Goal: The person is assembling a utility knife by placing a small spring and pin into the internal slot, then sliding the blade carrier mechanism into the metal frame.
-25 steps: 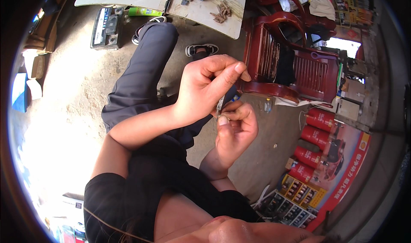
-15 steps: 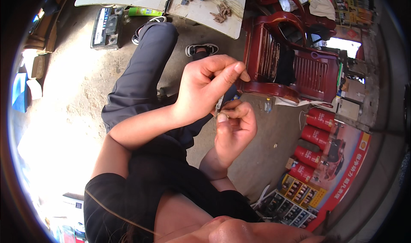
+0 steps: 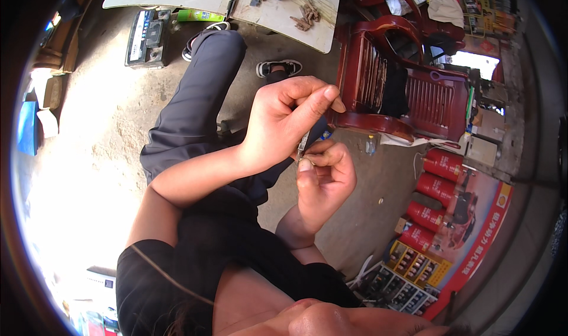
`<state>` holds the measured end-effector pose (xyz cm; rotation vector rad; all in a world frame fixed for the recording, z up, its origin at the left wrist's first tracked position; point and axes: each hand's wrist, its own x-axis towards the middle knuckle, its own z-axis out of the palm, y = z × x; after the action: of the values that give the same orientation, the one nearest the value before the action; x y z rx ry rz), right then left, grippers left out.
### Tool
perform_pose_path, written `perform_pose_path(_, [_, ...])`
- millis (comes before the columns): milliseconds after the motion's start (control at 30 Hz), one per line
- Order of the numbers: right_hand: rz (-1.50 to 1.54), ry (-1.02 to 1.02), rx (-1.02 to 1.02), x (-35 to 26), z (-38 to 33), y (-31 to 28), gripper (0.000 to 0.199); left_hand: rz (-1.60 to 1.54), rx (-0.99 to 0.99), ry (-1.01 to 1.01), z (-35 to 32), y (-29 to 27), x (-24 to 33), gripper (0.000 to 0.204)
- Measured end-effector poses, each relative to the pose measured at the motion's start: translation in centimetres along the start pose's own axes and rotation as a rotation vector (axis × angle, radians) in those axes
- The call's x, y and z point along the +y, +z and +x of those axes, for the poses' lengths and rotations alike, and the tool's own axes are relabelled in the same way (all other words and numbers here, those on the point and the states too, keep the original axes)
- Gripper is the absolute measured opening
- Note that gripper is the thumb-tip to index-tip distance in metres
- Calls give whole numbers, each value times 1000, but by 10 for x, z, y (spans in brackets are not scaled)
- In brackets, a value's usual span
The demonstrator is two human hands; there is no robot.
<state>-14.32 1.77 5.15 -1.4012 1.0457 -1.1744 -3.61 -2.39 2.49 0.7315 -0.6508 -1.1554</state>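
My left hand (image 3: pixel 284 120) is closed, its thumb pressed against the bent forefinger. From beneath it a slim silvery metal tool (image 3: pixel 304 142) slants down; its upper part is hidden by the hand, and its exact kind is too small to tell. The lower end of the tool meets the thumb and fingertips of my right hand (image 3: pixel 325 182). That hand is closed in a pinch just below the left one, its fingers curled. Whatever small piece lies in the pinch is mostly covered by the fingertips.
Brown wood-like chips (image 3: pixel 306 15) and a black pen-like stick (image 3: pixel 234 0) lie on a pale table (image 3: pixel 278 31) ahead. A car battery (image 3: pixel 147 39) stands on the floor at left. Reddish wooden chairs (image 3: pixel 370 70) and red cylinders (image 3: pixel 435 191) are at right.
My right hand has shifted very slightly at the lower end of the metal tool. The left hand keeps its place and grip.
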Motion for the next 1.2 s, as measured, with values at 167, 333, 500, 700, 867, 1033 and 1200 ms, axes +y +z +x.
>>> perform_pose_path(167, [7, -2, 31, 0, 0, 0, 15, -16, -19, -28, 1, 1, 2, 24])
perform_pose_path(333, [-3, -7, 63, 2, 0, 3, 16, 24, -1, 150, 1, 2, -13, 23])
perform_pose_path(500, [-23, -28, 25, 3, -1, 1, 15, -15, -24, -95, 0, -2, -1, 23])
perform_pose_path(700, [-6, 0, 27, 2, 0, 0, 15, -11, -34, -26, 0, -1, -1, 24])
perform_pose_path(867, [-50, -20, 26, 3, 0, 0, 15, -42, -4, -12, 2, 3, -4, 25])
perform_pose_path(1033, [77, 25, 64, 3, 0, 2, 13, -35, -20, -56, 2, 0, 0, 25])
perform_pose_path(1200, [120, 0, 27, 3, -1, 1, 13, -25, -4, -55, 2, 3, 3, 24])
